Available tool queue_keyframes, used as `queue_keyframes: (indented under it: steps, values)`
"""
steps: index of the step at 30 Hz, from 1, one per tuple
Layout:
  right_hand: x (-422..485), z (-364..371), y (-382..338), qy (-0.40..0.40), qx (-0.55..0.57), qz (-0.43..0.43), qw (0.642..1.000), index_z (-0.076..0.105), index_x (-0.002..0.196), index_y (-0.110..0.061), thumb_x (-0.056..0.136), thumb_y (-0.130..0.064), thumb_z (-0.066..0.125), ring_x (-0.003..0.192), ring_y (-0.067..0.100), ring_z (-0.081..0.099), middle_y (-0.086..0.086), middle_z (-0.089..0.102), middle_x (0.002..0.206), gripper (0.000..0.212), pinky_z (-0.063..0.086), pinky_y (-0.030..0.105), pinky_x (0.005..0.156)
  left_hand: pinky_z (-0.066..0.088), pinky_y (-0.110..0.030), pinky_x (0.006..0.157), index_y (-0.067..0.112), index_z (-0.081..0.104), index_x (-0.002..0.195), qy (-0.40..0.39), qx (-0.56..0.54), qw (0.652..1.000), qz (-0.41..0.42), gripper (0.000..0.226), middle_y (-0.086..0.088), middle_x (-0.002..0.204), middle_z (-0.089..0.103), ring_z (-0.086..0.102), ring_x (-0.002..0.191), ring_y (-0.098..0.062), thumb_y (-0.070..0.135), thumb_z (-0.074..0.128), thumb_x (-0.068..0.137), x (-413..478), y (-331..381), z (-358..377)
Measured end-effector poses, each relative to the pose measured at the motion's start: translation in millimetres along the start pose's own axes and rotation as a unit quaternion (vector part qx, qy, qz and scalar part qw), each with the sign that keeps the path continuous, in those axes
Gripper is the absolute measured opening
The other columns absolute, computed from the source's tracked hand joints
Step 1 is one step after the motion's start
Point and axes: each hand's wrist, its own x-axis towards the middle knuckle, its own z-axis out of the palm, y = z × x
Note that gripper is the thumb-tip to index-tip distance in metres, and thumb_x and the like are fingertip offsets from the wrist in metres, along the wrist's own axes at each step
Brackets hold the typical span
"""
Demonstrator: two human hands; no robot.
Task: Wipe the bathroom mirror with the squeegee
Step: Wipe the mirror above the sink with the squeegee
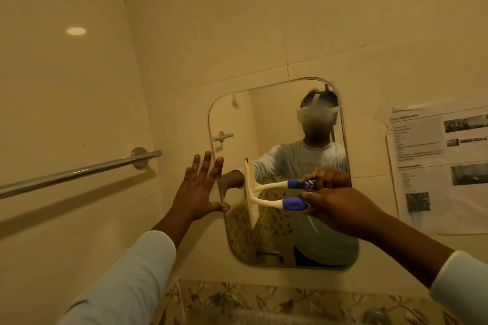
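Right hand (340,212) grips the squeegee (266,202) handle, blade against the mirror (327,250). Left hand (196,190), fingers spread and holding nothing, rests at the mirror's left edge.

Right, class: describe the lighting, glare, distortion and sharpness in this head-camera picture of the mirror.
Head view: warm yellow light throughout; a glare spot shines on the left wall; the wide lens bows the towel rail and leans the mirror; the squeegee is sharp, the wall notice too soft to read.

printed sheet (438,166) taped to wall, text too blurred to read
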Motion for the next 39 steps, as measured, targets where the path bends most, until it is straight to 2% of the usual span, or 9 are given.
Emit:
queue_keyframes:
  steps: [4, 8, 14, 19, 24, 29, 33, 37, 39]
  values:
    - [-36, -12, 24, -0.059, -0.003, 0.032, 0.998, 0.055, 0.138, -0.038, 0.098, -0.049, 0.061, 0.085, 0.003, 0.066, -0.010, 0.072, 0.110, 0.042, 0.048, 0.013, 0.072, 0.007, -0.061, 0.126, 0.037, -0.025, 0.159, 0.006, -0.001, 1.000, 0.006, 0.143, 0.001, 0.166, -0.036, -0.030, 0.154, -0.032, 0.091, 0.065, 0.061, 0, -1, 1]
    - [-63, -26, 44, -0.063, -0.041, 0.048, 0.996, 0.057, 0.139, -0.037, 0.097, -0.050, 0.064, 0.064, 0.000, 0.050, -0.010, 0.068, 0.087, 0.045, 0.024, 0.006, 0.058, 0.009, -0.063, 0.126, 0.036, -0.025, 0.159, 0.004, 0.002, 1.000, 0.005, 0.144, 0.001, 0.166, -0.037, -0.030, 0.154, -0.033, 0.092, 0.064, 0.060, 0, -1, 1]
    - [-96, -60, 65, -0.116, -0.065, 0.091, 0.987, 0.047, 0.150, -0.041, 0.101, -0.053, 0.054, 0.075, 0.003, 0.062, -0.012, 0.069, 0.094, 0.051, 0.045, 0.012, 0.068, 0.010, -0.063, 0.124, 0.037, -0.023, 0.160, 0.009, -0.007, 1.000, 0.008, 0.145, 0.001, 0.167, -0.034, -0.027, 0.155, -0.034, 0.091, 0.066, 0.059, -1, 0, 0]
    - [-123, -85, 75, -0.104, -0.088, 0.098, 0.986, 0.061, 0.140, -0.036, 0.091, -0.044, 0.073, 0.062, -0.001, 0.057, -0.013, 0.073, 0.087, 0.051, 0.036, 0.007, 0.058, 0.013, -0.065, 0.122, 0.035, -0.018, 0.162, 0.017, -0.007, 1.000, 0.013, 0.145, -0.001, 0.169, -0.030, -0.024, 0.156, -0.035, 0.092, 0.066, 0.057, -1, 0, 1]
    - [-139, -106, 74, -0.136, -0.119, 0.120, 0.976, 0.072, 0.126, -0.030, 0.075, -0.038, 0.090, 0.042, -0.009, 0.024, -0.021, 0.050, 0.065, 0.055, 0.012, 0.002, 0.049, 0.014, -0.067, 0.122, 0.034, -0.013, 0.163, 0.026, -0.015, 0.999, 0.016, 0.147, -0.002, 0.170, -0.027, -0.021, 0.157, -0.036, 0.091, 0.068, 0.055, 1, -2, 4]
    - [-154, -117, 73, -0.184, -0.124, 0.160, 0.962, 0.056, 0.145, -0.039, 0.094, -0.049, 0.067, 0.057, -0.001, 0.052, -0.019, 0.057, 0.077, 0.052, 0.030, 0.007, 0.054, 0.014, -0.067, 0.122, 0.034, -0.013, 0.163, 0.025, -0.017, 0.999, 0.017, 0.146, -0.002, 0.170, -0.026, -0.021, 0.157, -0.035, 0.093, 0.066, 0.055, 1, -4, 5]
    - [-160, -124, 72, -0.132, -0.134, 0.115, 0.975, 0.071, 0.128, -0.019, 0.073, -0.036, 0.090, 0.043, 0.003, 0.049, -0.011, 0.061, 0.064, 0.061, 0.030, 0.007, 0.047, 0.013, -0.066, 0.122, 0.034, -0.015, 0.163, 0.024, -0.016, 0.999, 0.016, 0.146, -0.002, 0.170, -0.028, -0.022, 0.156, -0.036, 0.092, 0.067, 0.056, 0, -3, 4]
    - [-165, -113, 64, -0.026, -0.104, 0.041, 0.993, 0.053, 0.140, -0.015, 0.105, -0.051, 0.042, 0.047, 0.005, 0.051, -0.005, 0.063, 0.068, 0.051, 0.037, 0.013, 0.049, 0.012, -0.065, 0.124, 0.035, -0.020, 0.161, 0.008, -0.005, 1.000, 0.010, 0.146, -0.002, 0.168, -0.032, -0.024, 0.156, -0.036, 0.091, 0.067, 0.058, 0, -3, 2]
    - [-152, -97, 53, -0.016, -0.087, 0.037, 0.995, 0.051, 0.140, -0.018, 0.106, -0.053, 0.034, 0.049, 0.004, 0.054, -0.007, 0.067, 0.073, 0.052, 0.040, 0.013, 0.049, 0.011, -0.064, 0.125, 0.035, -0.023, 0.160, 0.004, -0.002, 1.000, 0.004, 0.146, -0.001, 0.167, -0.035, -0.026, 0.155, -0.035, 0.091, 0.066, 0.059, 0, -4, 1]
